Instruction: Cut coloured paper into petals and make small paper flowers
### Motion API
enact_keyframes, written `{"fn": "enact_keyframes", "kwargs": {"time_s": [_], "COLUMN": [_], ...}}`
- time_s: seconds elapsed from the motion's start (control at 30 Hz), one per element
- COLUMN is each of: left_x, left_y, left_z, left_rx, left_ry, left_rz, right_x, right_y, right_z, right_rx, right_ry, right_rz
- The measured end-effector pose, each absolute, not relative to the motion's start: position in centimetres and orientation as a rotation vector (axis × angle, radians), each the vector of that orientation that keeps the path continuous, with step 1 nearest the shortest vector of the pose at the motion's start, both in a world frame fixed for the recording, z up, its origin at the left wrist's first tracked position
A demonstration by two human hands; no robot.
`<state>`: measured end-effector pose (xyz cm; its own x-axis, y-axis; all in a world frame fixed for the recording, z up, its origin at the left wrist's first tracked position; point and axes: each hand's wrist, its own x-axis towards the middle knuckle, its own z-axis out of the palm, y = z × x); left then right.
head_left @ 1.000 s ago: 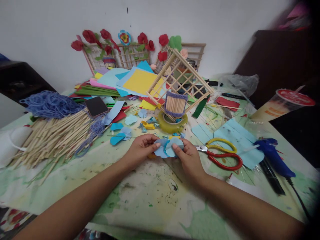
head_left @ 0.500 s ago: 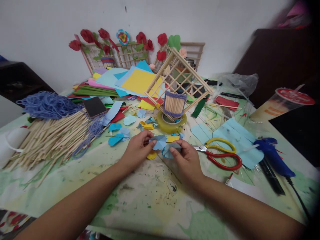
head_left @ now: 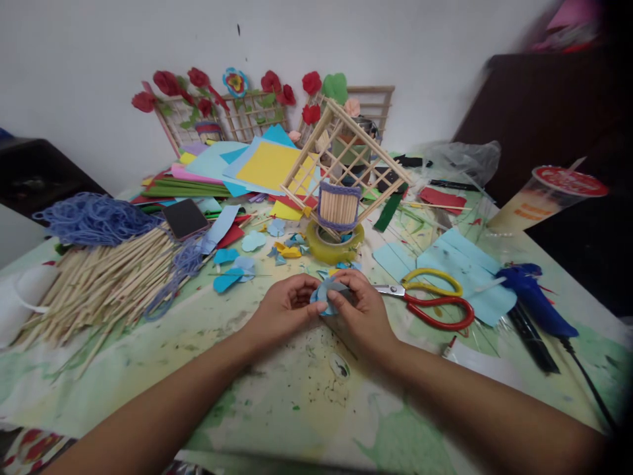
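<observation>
Both hands meet over the front middle of the table, pinching small blue paper petals [head_left: 324, 295] pressed together. My left hand [head_left: 289, 302] grips their left side, with its thumb at the lower edge. From the right, my right hand [head_left: 361, 305] holds them between thumb and fingers; how many layers there are is hidden. Just right of that hand lie scissors [head_left: 435, 300] with one yellow and one red handle. Past the fingers, a roll of clear tape [head_left: 335, 245] bears a wooden stick lattice [head_left: 363, 142] with a small stick basket [head_left: 339, 208] edged in purple yarn.
At left lie a bundle of thin sticks [head_left: 109, 284], purple yarn [head_left: 99, 218] and a phone [head_left: 185, 218]. Blue paper cutouts [head_left: 228, 280] are left of the hands. A blue glue gun [head_left: 539, 300] and a drink cup [head_left: 548, 198] stand right. Coloured sheets [head_left: 271, 163] are stacked behind.
My hands have come together, bringing two separate blue paper pieces into one overlapping group. The yellow piece under them is no longer visible. The view has shifted slightly.
</observation>
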<state>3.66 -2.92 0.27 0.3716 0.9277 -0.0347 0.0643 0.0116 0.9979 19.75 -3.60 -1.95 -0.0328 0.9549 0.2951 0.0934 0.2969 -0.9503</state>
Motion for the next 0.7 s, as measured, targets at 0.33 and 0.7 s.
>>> {"fn": "enact_keyframes", "kwargs": {"time_s": [0.33, 0.7], "left_x": [3.4, 3.3], "left_y": [-2.5, -2.3], "left_z": [0.3, 0.3], "left_rx": [1.199, 1.170], "left_ry": [0.990, 1.058], "left_rz": [0.910, 0.978], "right_x": [19.8, 20.2], "right_y": [-3.6, -2.9], "right_z": [-1.9, -2.8], "right_rx": [-1.101, -0.996], "right_ry": [-1.158, -0.968], "right_rz": [1.217, 1.247]}}
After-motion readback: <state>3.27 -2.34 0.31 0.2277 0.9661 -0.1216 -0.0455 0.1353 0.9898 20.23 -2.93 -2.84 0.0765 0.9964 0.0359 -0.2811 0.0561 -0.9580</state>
